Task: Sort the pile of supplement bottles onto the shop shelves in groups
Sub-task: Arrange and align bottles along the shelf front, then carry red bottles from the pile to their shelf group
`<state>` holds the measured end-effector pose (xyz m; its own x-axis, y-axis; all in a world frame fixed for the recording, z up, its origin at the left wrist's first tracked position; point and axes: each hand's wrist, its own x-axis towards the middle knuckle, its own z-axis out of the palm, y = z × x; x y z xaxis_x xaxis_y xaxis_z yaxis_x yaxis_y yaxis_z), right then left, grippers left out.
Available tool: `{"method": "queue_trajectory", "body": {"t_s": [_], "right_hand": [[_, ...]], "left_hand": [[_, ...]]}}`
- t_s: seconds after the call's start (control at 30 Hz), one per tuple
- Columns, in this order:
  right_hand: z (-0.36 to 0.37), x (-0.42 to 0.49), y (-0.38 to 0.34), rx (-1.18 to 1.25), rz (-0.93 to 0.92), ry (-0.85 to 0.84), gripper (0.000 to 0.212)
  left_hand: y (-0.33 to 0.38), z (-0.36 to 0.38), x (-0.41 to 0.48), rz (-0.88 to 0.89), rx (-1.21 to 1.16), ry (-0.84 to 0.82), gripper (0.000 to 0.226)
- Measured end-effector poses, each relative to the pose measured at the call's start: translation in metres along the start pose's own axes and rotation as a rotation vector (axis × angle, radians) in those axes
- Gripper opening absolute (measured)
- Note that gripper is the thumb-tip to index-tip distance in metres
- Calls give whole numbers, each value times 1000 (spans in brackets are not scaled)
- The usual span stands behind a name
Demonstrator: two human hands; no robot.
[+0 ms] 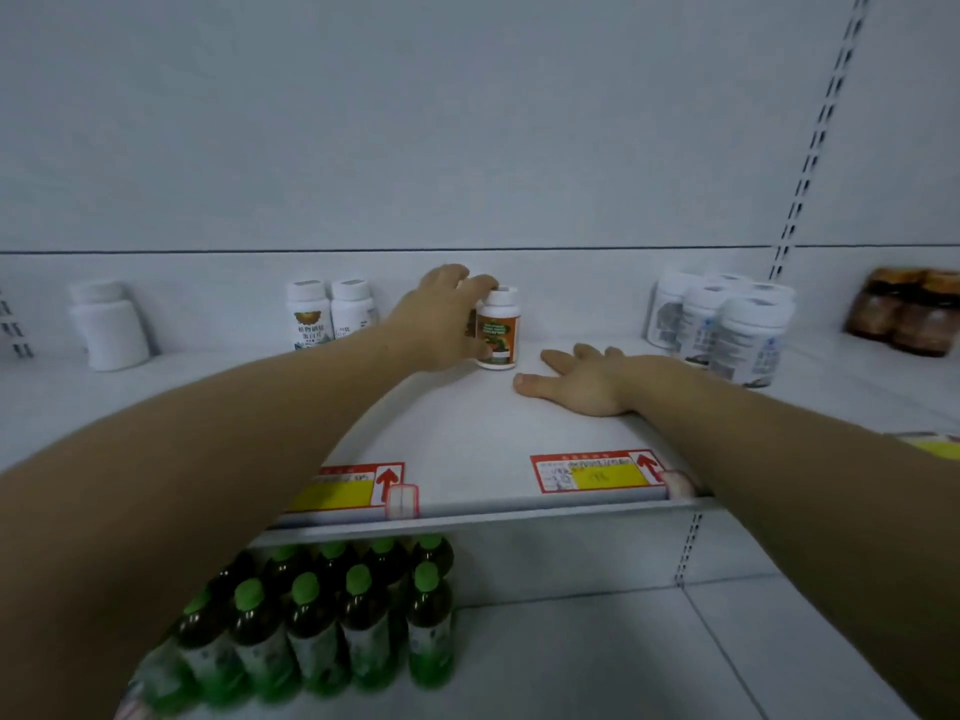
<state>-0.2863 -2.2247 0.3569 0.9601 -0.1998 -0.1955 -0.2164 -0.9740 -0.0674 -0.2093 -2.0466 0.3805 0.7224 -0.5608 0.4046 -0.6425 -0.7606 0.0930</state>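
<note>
A white bottle with an orange-and-green label (498, 330) stands upright near the middle of the white shelf (467, 433). My left hand (441, 317) grips it from the left, fingers over its cap and thumb at its base. A second bottle seems to stand behind my fingers, mostly hidden. My right hand (582, 376) lies flat on the shelf just right of the bottle, fingers straight, holding nothing.
Further left are two white bottles with printed labels (330, 314) and plain white bottles (109, 324). At right stands a cluster of white bottles (727, 324), then brown bottles (909, 314). Green-capped drink bottles (332, 615) fill the lower shelf. Price tags (597, 472) line the shelf edge.
</note>
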Motion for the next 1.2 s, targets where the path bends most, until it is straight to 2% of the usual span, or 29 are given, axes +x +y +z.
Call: {"method": "queue_trajectory", "body": {"t_s": [0.3,0.53,0.63,0.73,0.8,0.93,1.2], "right_hand": [[3,4,7,-8,-30,34,97],[5,7,8,0,-35,53,99],[4,6,8,20,-32,80,100],[2,2,7,6,-40,108,102],[-8,-2,1,20,-78,117,99],[-44,-26,-43,20,-231,269,78],[-53,-95,-227,5,-503,409,75]], "left_hand": [[8,29,31,-39,43,139,73],[15,24,31,-83,139,95,77],[18,6,13,-144,72,71,79],[20,-18,-22,-208,-76,56,66],[19,-34,-52,-248,-128,-11,56],[1,-68,-108,-308,-126,-177,53],[-79,-152,-246,-450,-30,-118,54]]}}
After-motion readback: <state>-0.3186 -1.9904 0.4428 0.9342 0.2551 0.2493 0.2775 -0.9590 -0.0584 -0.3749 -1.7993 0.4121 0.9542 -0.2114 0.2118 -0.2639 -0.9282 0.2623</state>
